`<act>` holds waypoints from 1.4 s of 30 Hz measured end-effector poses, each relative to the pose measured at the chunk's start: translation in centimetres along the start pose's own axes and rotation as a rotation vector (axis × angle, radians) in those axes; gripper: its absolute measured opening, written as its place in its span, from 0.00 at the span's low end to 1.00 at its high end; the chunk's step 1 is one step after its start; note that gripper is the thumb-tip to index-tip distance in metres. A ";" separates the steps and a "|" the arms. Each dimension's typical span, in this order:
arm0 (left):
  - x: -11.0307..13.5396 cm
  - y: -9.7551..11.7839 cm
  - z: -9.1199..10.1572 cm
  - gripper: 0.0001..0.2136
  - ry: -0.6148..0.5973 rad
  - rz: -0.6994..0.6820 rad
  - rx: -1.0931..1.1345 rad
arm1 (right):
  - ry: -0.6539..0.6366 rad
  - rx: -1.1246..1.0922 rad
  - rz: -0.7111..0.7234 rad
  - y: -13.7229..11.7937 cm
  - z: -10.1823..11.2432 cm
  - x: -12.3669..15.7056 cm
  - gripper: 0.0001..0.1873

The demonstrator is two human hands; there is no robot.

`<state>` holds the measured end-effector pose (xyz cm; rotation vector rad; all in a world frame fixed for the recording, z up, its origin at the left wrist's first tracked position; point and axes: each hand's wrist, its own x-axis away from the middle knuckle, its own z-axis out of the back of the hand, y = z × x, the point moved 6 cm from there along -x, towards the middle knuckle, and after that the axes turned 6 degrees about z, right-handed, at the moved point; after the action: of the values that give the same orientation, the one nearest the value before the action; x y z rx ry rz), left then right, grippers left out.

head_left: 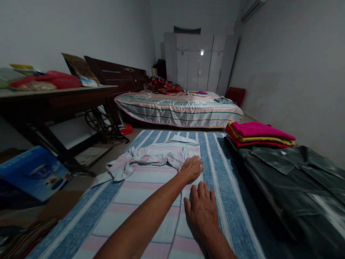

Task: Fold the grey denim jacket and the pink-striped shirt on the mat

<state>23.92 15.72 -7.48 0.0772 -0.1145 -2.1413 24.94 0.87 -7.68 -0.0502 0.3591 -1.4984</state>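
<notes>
A white shirt with pink and thin blue stripes (148,192) lies spread on a blue-and-white striped cloth surface (215,172). Its collar (184,139) points away from me, and one sleeve (126,165) sprawls crumpled to the left. My left hand (192,168) reaches across and rests flat on the shirt's right side, below the collar. Nearer to me, my right hand (202,208) lies palm down along the shirt's right edge, fingers stretched forward. Neither hand grips anything that I can see.
On the right lie folded magenta, yellow and red clothes (260,133) and a dark green jacket (299,187). A bed (178,108) stands beyond. To the left are a table with a treadle base (88,90) and a blue box (35,174).
</notes>
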 end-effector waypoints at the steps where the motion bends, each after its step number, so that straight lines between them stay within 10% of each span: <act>1: -0.4 -0.3 0.2 0.22 0.016 0.020 -0.006 | 0.000 0.000 -0.002 0.0 0.0 0.0 0.26; 14: -8.3 -2.3 -0.9 0.27 0.074 0.166 0.030 | 0.032 -0.012 -0.027 -0.1 -0.6 -0.2 0.27; 42: -8.6 -2.4 -1.0 0.28 0.022 0.086 0.030 | 0.050 -0.010 -0.046 0.1 -1.4 -0.4 0.28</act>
<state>26.66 24.18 -8.66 0.1116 -0.1346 -2.0524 24.63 1.49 -8.93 -0.0296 0.4082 -1.5457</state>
